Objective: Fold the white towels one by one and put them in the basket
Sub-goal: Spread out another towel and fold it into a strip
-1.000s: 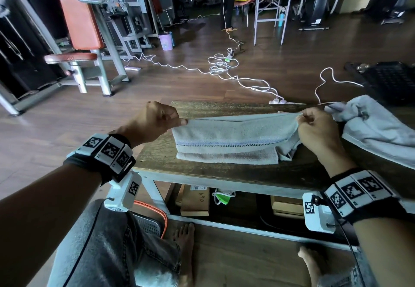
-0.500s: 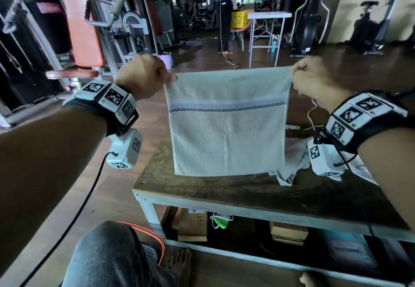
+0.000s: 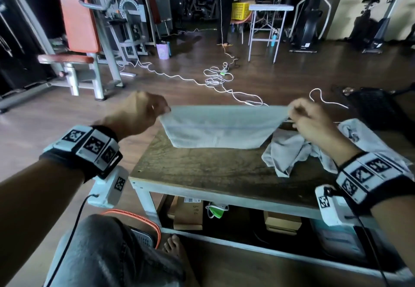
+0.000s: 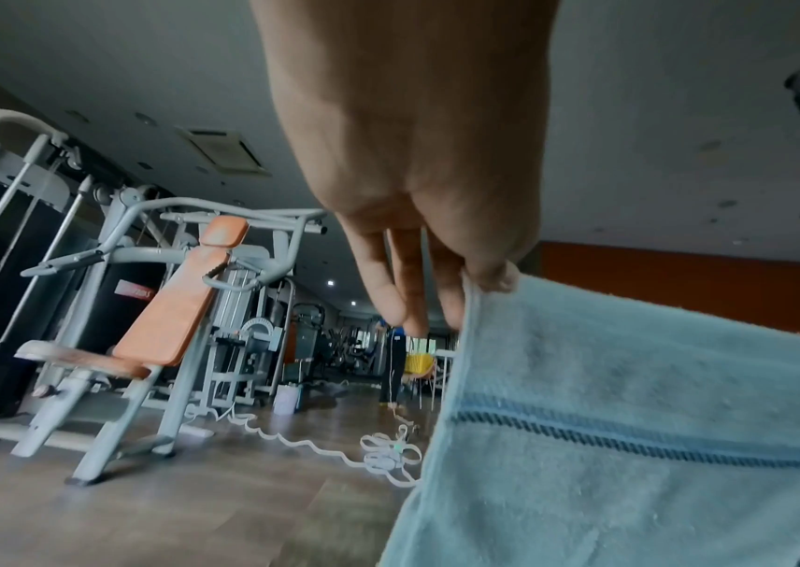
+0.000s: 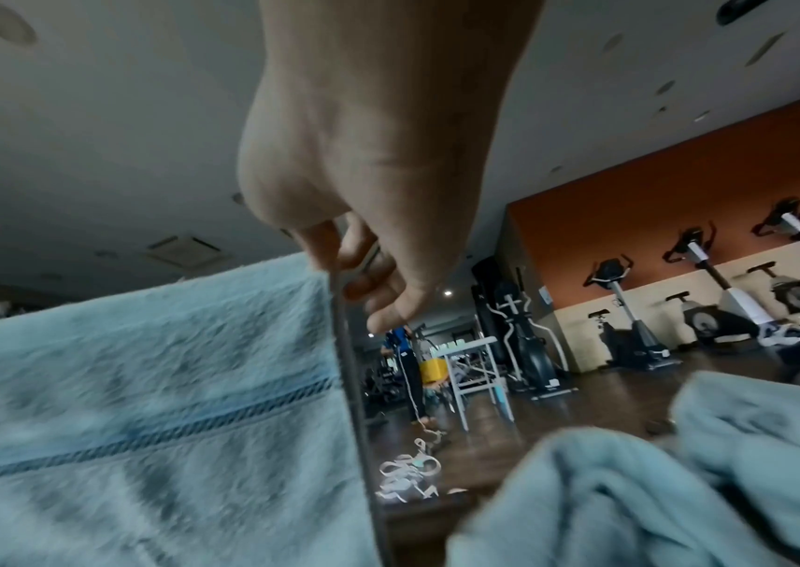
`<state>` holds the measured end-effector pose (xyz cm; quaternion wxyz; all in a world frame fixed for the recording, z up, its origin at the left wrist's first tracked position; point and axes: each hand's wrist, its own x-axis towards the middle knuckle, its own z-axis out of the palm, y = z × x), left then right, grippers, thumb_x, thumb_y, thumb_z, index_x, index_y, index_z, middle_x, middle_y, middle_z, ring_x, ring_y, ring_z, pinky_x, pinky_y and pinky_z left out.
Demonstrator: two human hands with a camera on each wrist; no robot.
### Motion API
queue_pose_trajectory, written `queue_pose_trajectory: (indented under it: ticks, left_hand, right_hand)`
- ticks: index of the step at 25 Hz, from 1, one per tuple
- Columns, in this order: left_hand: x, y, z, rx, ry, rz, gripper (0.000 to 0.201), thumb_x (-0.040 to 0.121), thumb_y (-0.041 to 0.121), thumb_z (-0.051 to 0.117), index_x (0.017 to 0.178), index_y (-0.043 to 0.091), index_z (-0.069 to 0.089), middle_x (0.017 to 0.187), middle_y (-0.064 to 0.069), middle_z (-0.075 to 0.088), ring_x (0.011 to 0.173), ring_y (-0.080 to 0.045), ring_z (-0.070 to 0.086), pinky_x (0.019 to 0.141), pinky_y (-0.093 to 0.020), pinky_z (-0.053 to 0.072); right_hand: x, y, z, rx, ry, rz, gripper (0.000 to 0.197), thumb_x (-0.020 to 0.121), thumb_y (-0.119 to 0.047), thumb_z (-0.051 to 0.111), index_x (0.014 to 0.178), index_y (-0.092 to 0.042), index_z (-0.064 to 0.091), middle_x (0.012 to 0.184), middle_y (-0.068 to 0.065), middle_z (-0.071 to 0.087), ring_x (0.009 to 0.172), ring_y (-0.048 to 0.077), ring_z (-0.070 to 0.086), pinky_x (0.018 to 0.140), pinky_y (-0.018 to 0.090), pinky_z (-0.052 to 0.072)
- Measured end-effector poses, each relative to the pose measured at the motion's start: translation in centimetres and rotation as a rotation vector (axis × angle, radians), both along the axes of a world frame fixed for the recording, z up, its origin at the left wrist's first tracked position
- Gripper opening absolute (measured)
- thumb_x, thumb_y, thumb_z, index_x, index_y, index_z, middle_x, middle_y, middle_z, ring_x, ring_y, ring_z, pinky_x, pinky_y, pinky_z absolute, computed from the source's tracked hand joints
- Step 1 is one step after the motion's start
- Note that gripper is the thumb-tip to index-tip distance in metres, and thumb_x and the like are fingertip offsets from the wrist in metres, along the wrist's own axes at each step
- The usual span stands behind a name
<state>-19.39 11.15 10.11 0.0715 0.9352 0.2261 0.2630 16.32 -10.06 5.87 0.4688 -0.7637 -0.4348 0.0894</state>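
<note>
While the left hand (image 3: 143, 112) and right hand (image 3: 311, 121) each pinch a top corner of the white terry towel with a thin blue stripe (image 3: 219, 127), hanging at twelve o'clock over the brown wooden bench (image 3: 224, 170), level corners should give a square fold.

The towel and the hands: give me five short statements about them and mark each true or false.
1. The left hand pinches one top corner of the towel. True.
2. The right hand hangs free and holds nothing. False: it pinches the towel's other top corner.
3. The towel bears a dark stitched stripe. True, plain in both wrist views.
4. The held towel is the only one on the wooden table. False: crumpled towels lie on its right part.
5. The held towel lies rolled up on the floor. False: it is stretched between both hands over the table.
</note>
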Motion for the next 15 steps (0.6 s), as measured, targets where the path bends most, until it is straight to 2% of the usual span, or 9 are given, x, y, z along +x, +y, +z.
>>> queue_pose_trajectory:
  ticks: [1,2,3,4,5,7,10,12,15]
  left_hand:
    - [-0.6,-0.6,-1.4,-0.115,0.143,-0.048,0.037,0.091,0.044,0.059,0.089,0.011,0.075,0.073,-0.003,0.072,0.061,-0.010,0.059,0.064,-0.027,0.048]
    - [-1.2,-1.0,-2.6,-0.243,0.321,-0.055,0.054,0.084,0.067,0.054,0.091,0.018,0.075,0.078,0.002,0.074,0.067,-0.008,0.065,0.068,-0.026,0.052]
    - [-1.5,-1.3,-3.7,-0.366,0.517,-0.040,0.065,0.074,0.082,0.048,0.094,0.026,0.075,0.080,0.008,0.075,0.073,-0.006,0.069,0.073,-0.026,0.055]
    - [-1.6,-1.5,-4.8,-0.469,0.687,-0.023,0.065,0.068,0.084,0.047,0.095,0.031,0.073,0.080,0.012,0.075,0.076,-0.005,0.071,0.076,-0.027,0.057]
    - [-1.5,-1.8,-5.8,-0.544,0.803,-0.013,0.057,0.070,0.080,0.051,0.095,0.034,0.073,0.080,0.013,0.075,0.078,-0.007,0.072,0.077,-0.029,0.058]
    - [-0.7,-2.3,-7.3,-0.592,0.917,0.023,0.035,0.082,0.066,0.060,0.094,0.035,0.072,0.079,0.011,0.076,0.080,-0.010,0.072,0.078,-0.030,0.059]
    - [0.6,-2.1,-8.6,-0.558,0.907,0.090,0.027,0.091,0.051,0.060,0.097,0.028,0.073,0.074,0.006,0.076,0.073,-0.011,0.072,0.071,-0.024,0.056]
    - [1.7,-1.2,-9.4,-0.499,0.801,0.158,0.030,0.094,0.045,0.058,0.100,0.020,0.073,0.075,0.009,0.071,0.074,-0.013,0.069,0.077,-0.028,0.052]
    - [3.2,0.7,-11.0,-0.379,0.627,0.237,0.026,0.096,0.035,0.058,0.102,0.014,0.072,0.100,0.004,0.060,0.093,-0.018,0.062,0.088,-0.034,0.048]
  right_hand:
    - [0.2,-1.4,-1.6,-0.121,0.093,0.108,0.014,0.099,-0.009,0.055,0.094,-0.017,0.064,0.102,0.006,0.068,0.102,0.022,0.063,0.091,0.041,0.049]
    - [0.2,-2.7,-2.8,-0.235,0.210,0.219,0.011,0.100,-0.007,0.054,0.101,-0.010,0.064,0.111,0.013,0.068,0.111,0.024,0.063,0.097,0.044,0.049]
    - [-0.1,-3.9,-3.6,-0.342,0.326,0.303,0.012,0.100,-0.007,0.054,0.108,-0.003,0.062,0.113,0.018,0.066,0.112,0.026,0.064,0.100,0.046,0.048]
    - [-0.4,-4.8,-4.2,-0.440,0.412,0.350,0.014,0.100,-0.007,0.053,0.111,0.001,0.060,0.108,0.019,0.066,0.105,0.026,0.066,0.098,0.045,0.049]
    - [-0.9,-5.5,-4.7,-0.534,0.447,0.380,0.014,0.101,-0.007,0.053,0.110,0.001,0.059,0.102,0.017,0.067,0.098,0.024,0.067,0.096,0.044,0.050]
    - [-1.4,-6.0,-5.5,-0.649,0.425,0.413,0.012,0.101,-0.008,0.052,0.109,-0.001,0.059,0.093,0.010,0.071,0.089,0.020,0.069,0.094,0.043,0.049]
    - [-1.3,-4.8,-6.7,-0.663,0.345,0.355,0.013,0.101,-0.009,0.053,0.109,-0.001,0.060,0.091,0.005,0.073,0.084,0.015,0.071,0.095,0.043,0.050]
    - [-0.7,-3.2,-7.7,-0.605,0.263,0.273,0.011,0.101,-0.011,0.054,0.103,-0.003,0.061,0.093,0.009,0.073,0.086,0.019,0.072,0.094,0.045,0.053]
    - [0.1,-0.2,-9.3,-0.486,0.105,0.156,0.012,0.098,-0.011,0.056,0.088,-0.009,0.063,0.090,0.017,0.071,0.088,0.033,0.071,0.085,0.052,0.059]
